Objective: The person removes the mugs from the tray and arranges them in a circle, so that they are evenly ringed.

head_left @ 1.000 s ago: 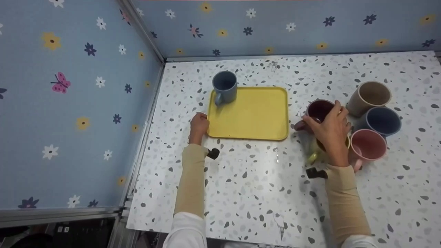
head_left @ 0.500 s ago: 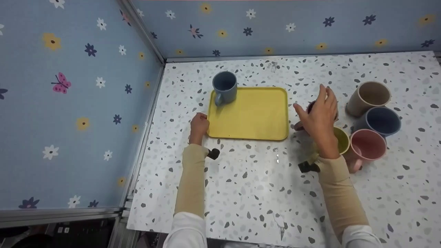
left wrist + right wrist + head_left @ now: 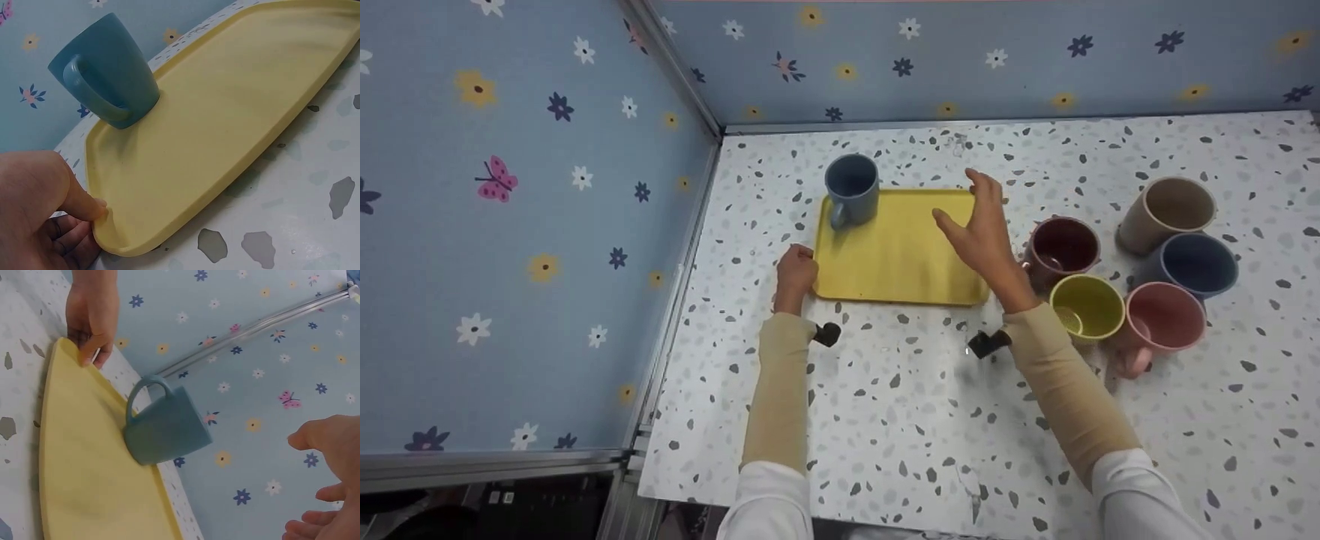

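Observation:
A yellow tray (image 3: pixel 911 255) lies on the table, its left edge pinched by my left hand (image 3: pixel 796 271). In the left wrist view the thumb (image 3: pixel 84 203) presses on the rim near the corner, with the fingers curled below. Upright in the tray's far left corner stands a blue-grey mug (image 3: pixel 853 191), handle towards me. My right hand (image 3: pixel 984 229) is over the tray's right side, thumb and fingers spread, holding nothing. The right wrist view shows those spread fingers apart from the blue-grey mug (image 3: pixel 166 427).
To the right of the tray stand a dark red mug (image 3: pixel 1063 247), a yellow-green mug (image 3: pixel 1086 307), a pink mug (image 3: pixel 1166 319), a blue mug (image 3: pixel 1198 264) and a beige mug (image 3: pixel 1174 210), close together. Flowered panels (image 3: pixel 562 225) border the table at the left and back.
My right hand has let go of the dark red mug and moved left over the tray, leaving that mug beside the others. The left hand stays at the tray's edge.

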`<action>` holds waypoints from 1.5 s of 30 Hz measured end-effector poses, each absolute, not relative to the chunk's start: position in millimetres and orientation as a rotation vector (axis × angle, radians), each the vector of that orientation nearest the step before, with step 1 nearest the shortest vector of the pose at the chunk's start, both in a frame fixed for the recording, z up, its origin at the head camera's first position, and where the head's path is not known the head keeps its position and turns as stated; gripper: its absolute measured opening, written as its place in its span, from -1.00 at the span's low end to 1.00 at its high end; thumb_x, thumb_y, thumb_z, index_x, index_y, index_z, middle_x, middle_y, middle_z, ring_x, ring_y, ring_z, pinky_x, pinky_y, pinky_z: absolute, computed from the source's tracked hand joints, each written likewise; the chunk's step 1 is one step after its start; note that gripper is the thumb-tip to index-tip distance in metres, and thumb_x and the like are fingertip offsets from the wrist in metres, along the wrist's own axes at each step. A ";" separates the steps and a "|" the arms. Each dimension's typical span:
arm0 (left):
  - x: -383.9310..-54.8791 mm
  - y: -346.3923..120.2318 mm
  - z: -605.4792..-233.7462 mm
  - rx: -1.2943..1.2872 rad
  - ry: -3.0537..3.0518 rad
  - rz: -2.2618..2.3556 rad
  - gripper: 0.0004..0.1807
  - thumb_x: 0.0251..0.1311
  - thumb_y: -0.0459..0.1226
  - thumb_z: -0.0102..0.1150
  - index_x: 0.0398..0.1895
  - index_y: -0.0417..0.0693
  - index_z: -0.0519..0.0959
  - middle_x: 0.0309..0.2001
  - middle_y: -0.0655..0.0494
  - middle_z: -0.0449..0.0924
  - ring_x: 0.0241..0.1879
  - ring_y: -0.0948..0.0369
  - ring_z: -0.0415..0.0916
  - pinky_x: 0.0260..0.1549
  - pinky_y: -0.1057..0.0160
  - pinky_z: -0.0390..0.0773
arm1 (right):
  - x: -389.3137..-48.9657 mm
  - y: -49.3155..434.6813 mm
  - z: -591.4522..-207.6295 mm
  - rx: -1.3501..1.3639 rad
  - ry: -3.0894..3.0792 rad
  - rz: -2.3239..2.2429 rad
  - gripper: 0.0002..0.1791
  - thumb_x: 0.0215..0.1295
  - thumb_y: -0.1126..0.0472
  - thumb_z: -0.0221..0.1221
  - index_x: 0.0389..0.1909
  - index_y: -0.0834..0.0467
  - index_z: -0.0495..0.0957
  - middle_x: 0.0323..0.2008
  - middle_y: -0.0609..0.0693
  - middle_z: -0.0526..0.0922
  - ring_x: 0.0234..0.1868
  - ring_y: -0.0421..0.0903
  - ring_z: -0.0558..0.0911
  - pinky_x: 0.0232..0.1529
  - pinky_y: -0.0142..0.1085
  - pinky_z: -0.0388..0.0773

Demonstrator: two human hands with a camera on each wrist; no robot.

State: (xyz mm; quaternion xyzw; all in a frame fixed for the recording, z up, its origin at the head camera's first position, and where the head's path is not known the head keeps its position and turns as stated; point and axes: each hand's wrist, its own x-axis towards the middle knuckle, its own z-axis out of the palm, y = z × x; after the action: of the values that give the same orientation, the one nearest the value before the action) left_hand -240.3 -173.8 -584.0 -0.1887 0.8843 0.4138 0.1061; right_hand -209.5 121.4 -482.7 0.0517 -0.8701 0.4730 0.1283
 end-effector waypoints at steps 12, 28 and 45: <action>-236.6 -174.2 -581.2 -0.571 2.554 1.302 -0.71 0.18 -0.35 -0.21 -0.07 -0.13 0.45 -0.09 -0.05 0.47 -0.12 0.09 0.39 -0.11 0.16 0.40 | -240.9 76.3 -512.1 0.406 -2.663 1.301 -0.16 0.14 0.00 0.21 0.35 0.18 0.03 0.28 0.16 0.09 0.26 0.02 0.23 0.21 -0.15 0.22; -238.4 -174.3 -585.1 -0.553 2.625 1.251 -0.71 0.13 -0.36 -0.19 -0.11 -0.16 0.46 -0.14 -0.06 0.50 -0.14 0.10 0.40 -0.09 0.17 0.39 | -283.6 53.9 -529.4 0.383 -2.864 1.350 0.01 0.08 -0.08 0.26 0.41 0.12 -0.12 0.38 0.12 -0.06 0.35 0.00 0.12 0.26 -0.16 0.16; -235.8 -170.9 -583.3 -0.572 2.637 1.267 -0.73 0.16 -0.35 -0.17 -0.11 -0.16 0.46 -0.17 -0.06 0.48 -0.19 0.10 0.40 -0.14 0.17 0.40 | -297.1 38.2 -520.4 0.502 -2.842 1.415 0.02 0.12 -0.01 0.24 0.42 0.19 -0.20 0.41 0.14 -0.13 0.39 -0.04 0.03 0.31 -0.21 0.06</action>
State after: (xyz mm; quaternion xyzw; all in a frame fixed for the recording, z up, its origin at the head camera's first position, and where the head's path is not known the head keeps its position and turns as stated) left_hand -235.8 -170.9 -583.3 -0.1913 0.8817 0.4237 0.0804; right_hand -297.1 38.2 -520.4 0.1560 -0.8836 0.4400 -0.0361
